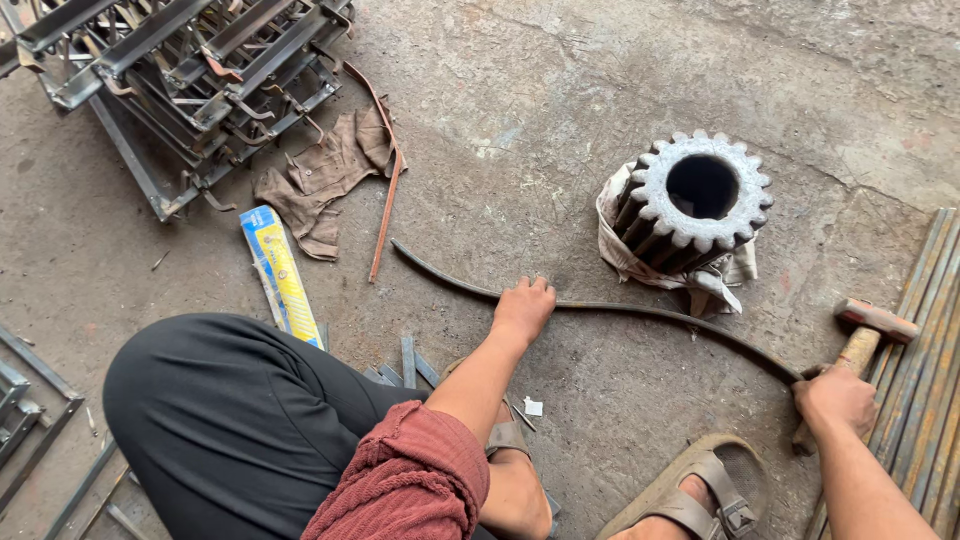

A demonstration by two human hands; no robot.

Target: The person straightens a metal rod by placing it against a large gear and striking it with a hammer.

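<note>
1. Fingers of the right hand (835,398) are wrapped tight around the wooden handle of a hammer (862,345), whose rusty head points up and away, lying just beside the near end of a long bent metal strip (640,310).
2. Pressing down flat, the left hand (523,308) rests on the middle of that strip with its fingers curled over the far edge; it pins the strip to the concrete floor (560,90) rather than closing around it.
3. The strip runs in a shallow curve across the floor, from near the right hand to a point well left of the left hand.
4. Close to the person are a sandalled foot (690,495), a dark trouser knee (230,410) and a rolled red sleeve (415,480).
5. Short cut pieces of flat bar (408,362) lie by the knee, and a yellow and blue packet (283,275) lies just left of them.
6. At the right edge, straight steel bars (925,370) lie side by side.
7. Beyond the strip stands a heavy toothed gear (695,200), hollow in the middle, resting on a pale cloth (700,285).
8. Farther left lies a brown rag (325,175) with a thin rusty rod (385,195) across it.
9. Farthest off, at the top left, is a stack of welded steel frames (190,70).
</note>
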